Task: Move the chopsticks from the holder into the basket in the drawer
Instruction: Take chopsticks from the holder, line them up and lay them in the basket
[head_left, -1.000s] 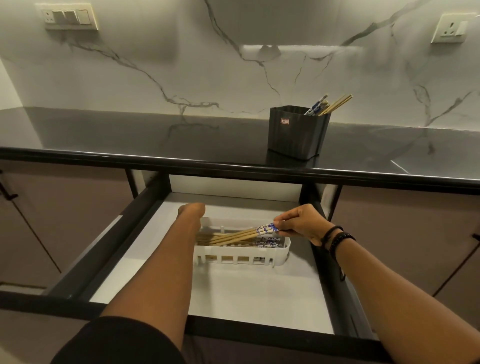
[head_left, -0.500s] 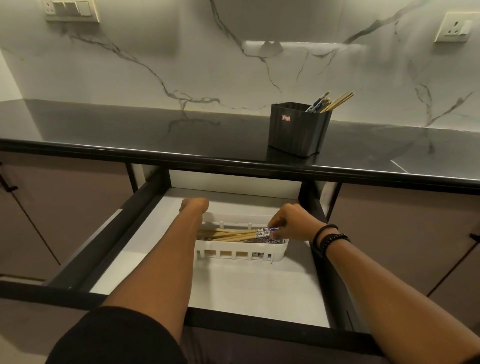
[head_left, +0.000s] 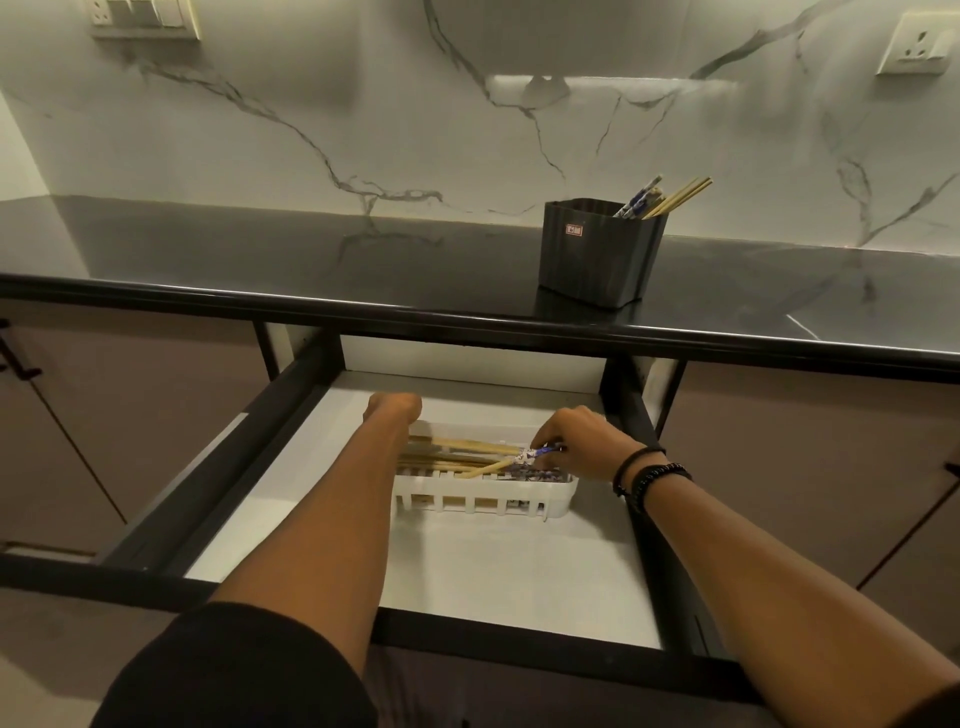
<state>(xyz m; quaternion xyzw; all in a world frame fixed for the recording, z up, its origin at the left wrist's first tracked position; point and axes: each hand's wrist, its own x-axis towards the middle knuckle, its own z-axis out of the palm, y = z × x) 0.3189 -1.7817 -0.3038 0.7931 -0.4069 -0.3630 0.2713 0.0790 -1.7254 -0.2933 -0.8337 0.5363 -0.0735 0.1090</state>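
A white slotted basket (head_left: 483, 501) sits in the open drawer (head_left: 467, 561) and holds several wooden chopsticks (head_left: 457, 460) with blue-patterned ends. My right hand (head_left: 576, 441) pinches the patterned end of one chopstick that lies tilted across the basket. My left hand (head_left: 392, 408) is at the basket's left end, its fingers bent down out of sight. A dark ribbed holder (head_left: 600, 252) stands on the black countertop with a few more chopsticks (head_left: 660, 197) sticking out at its right.
The black countertop (head_left: 260, 249) runs along a marble-look wall with a switch plate (head_left: 145, 18) and a socket (head_left: 919, 44). Brown cabinet fronts flank the drawer. The drawer's black frame rails (head_left: 208, 483) stand at both sides.
My right hand has lowered the chopsticks into the basket; one chopstick now lies tilted, its tip toward the basket's front wall. The left hand has stayed at the basket's left end.
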